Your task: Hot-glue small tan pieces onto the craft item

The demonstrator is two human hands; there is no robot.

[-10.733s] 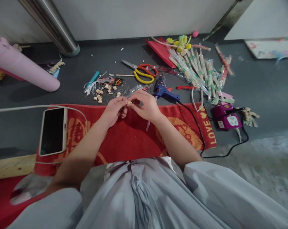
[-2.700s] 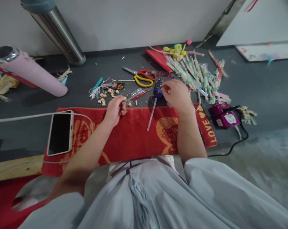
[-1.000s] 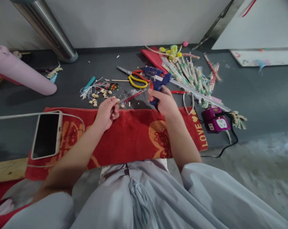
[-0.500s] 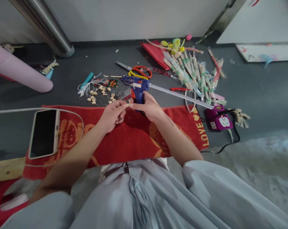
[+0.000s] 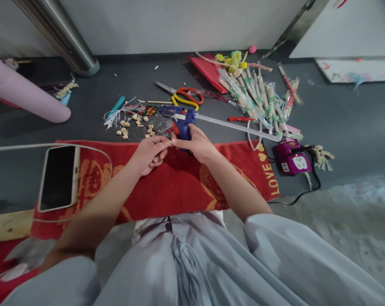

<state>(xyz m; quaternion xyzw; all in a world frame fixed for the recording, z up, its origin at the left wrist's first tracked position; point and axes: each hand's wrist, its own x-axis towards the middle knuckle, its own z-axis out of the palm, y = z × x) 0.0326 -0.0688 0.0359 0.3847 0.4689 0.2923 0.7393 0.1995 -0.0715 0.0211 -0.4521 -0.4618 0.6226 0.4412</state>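
Note:
My right hand (image 5: 197, 144) grips a blue glue gun (image 5: 179, 118) with its nozzle pointing left; a long clear glue stick (image 5: 240, 126) juts out of its back to the right. Between thumb and fingers, my left hand (image 5: 149, 151) pinches a small pale wooden piece (image 5: 170, 143), which sits just below the gun and touches the right hand's fingertips. Both hands hover over the far edge of a red towel (image 5: 167, 187) on the dark floor. More small wooden pieces (image 5: 128, 126) lie scattered just beyond the towel.
A phone (image 5: 58, 177) with a white cable lies on the towel's left end. Red and yellow scissors (image 5: 186, 95), wrapped chopsticks (image 5: 259, 95), a red sheet and pompoms lie farther back. A purple power socket (image 5: 292, 157) sits right; a pink cylinder (image 5: 26, 95) and a metal pole (image 5: 61, 38) stand left.
My right hand reached right, picked up the glue gun and carried it left to the piece in my left hand. In the last half second the gun dropped slightly lower.

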